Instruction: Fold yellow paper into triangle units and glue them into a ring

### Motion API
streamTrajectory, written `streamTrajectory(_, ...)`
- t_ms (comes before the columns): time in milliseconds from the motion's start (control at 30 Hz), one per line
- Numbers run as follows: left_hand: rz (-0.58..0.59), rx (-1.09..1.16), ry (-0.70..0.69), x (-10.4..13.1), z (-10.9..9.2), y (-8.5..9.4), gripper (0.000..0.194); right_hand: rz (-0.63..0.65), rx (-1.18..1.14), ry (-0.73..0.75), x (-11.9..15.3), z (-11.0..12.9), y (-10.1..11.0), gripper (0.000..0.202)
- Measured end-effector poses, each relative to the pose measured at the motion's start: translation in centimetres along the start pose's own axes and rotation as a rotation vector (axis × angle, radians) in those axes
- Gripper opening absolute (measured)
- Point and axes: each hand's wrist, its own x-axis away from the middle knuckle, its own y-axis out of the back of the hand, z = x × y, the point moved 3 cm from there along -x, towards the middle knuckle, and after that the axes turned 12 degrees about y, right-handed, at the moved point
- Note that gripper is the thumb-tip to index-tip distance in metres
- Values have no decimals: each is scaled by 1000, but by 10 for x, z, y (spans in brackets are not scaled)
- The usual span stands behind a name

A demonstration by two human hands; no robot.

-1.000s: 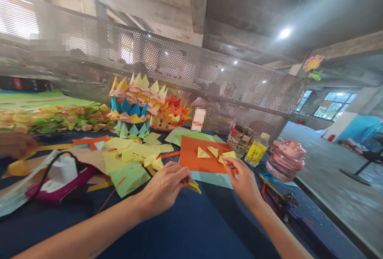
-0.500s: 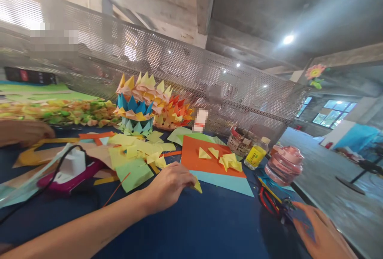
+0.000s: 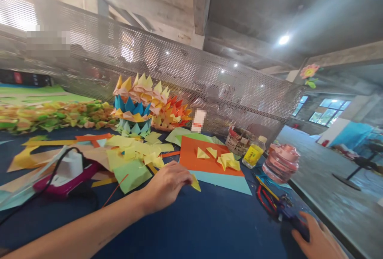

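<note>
My left hand pinches a small folded yellow paper triangle above the dark blue table. At the lower right, my right hand has thumb and fingers around the handle end of a dark blue tool, which looks like a glue gun. Red-handled scissors and a yellow stick lie against it. Ahead of my left hand, several folded yellow pieces rest on an orange sheet, with a light blue sheet partly under it.
Left of centre lie yellow paper scraps and a purple-white power strip with a black cord. Folded-paper crowns stand behind. On the right are a woven basket, a yellow-labelled bottle, and a pink bottle near the table edge.
My right hand has shifted slightly right, and more of the blue tool shows. My left hand keeps its pinch on the yellow triangle. Another person's hand at far left has gone from view.
</note>
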Motion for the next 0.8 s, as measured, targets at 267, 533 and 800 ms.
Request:
streamTrajectory(267,-14,-17,8,-1,-1,2,18,68,-27,-118,-8,21,25,37)
streamTrajectory(533,-56,-76,-29,-2,0,3,21,-127,-522,191,-38,104,66,36)
streamTrajectory(800,-84,-181,-3,-4,16,6,24,190,-969,497,-77,222,55,26)
